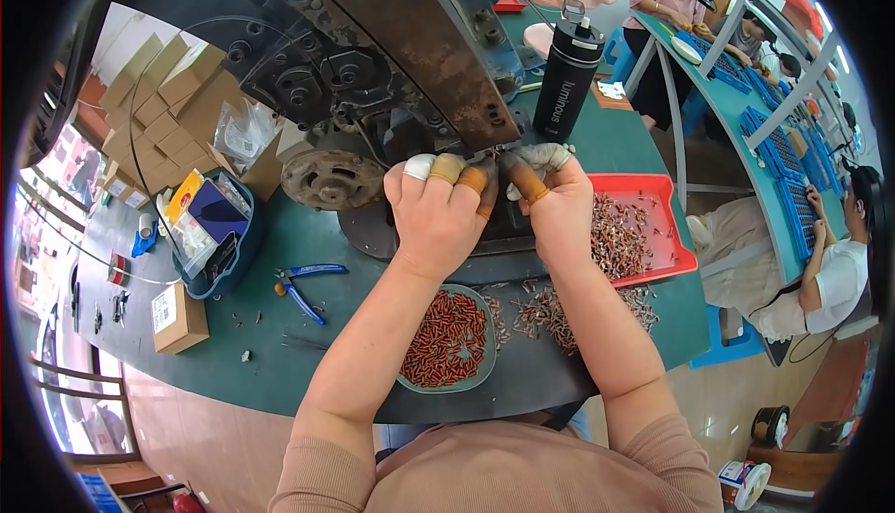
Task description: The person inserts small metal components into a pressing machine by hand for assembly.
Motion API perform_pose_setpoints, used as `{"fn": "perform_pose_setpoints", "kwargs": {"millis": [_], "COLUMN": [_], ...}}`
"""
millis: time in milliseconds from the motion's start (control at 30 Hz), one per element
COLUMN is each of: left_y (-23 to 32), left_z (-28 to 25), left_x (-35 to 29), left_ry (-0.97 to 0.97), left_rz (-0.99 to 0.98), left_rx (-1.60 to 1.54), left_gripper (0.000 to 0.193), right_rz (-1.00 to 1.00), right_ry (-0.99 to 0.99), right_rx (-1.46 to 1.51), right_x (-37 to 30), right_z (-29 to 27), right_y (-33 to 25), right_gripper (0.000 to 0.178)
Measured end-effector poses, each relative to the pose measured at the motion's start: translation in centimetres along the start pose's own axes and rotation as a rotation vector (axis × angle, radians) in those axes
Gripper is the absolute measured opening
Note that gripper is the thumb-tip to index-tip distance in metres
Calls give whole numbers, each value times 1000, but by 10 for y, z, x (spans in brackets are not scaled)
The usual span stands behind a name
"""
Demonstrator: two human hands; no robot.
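Observation:
My left hand (436,219) and my right hand (559,205) meet at the working point of a dark metal press (401,56). Finger covers in white, yellow and brown wrap several of my fingertips. The fingers of both hands are closed in a pinch, almost touching each other under the press head. Whatever they hold is too small and too covered to name. Below my left wrist sits a green dish (488,364) full of small copper-red cylindrical parts (446,336). By my right forearm, a red tray (673,254) holds many small parts with metal leads (617,233).
A loose pile of small metal-leaded parts (550,312) lies under my right forearm. Blue-handled cutters (312,291), a small carton (179,320) and a blue basket (219,275) stand left. A black bottle (567,75) rises behind my right hand. Other people work at a bench (746,131).

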State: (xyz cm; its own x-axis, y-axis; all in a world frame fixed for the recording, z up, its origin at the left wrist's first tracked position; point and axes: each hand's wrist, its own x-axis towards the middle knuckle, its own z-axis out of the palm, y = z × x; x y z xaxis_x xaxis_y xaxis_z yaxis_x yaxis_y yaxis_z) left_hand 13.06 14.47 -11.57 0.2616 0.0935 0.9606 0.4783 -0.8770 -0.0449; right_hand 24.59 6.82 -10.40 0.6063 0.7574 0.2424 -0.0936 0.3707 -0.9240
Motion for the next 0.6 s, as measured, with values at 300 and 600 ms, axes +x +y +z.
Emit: {"fn": "perform_pose_setpoints", "kwargs": {"millis": [300,600], "left_y": [4,9], "left_z": [2,1], "left_x": [-2,2], "left_ry": [4,-12], "left_rz": [-39,-72], "left_rx": [13,21], "left_gripper": [24,25], "right_rz": [7,-16], "right_ry": [-1,-7], "right_rx": [19,24], "right_x": [-1,0], "right_z": [3,2], "right_y": [-3,-4], "right_gripper": [13,13]}}
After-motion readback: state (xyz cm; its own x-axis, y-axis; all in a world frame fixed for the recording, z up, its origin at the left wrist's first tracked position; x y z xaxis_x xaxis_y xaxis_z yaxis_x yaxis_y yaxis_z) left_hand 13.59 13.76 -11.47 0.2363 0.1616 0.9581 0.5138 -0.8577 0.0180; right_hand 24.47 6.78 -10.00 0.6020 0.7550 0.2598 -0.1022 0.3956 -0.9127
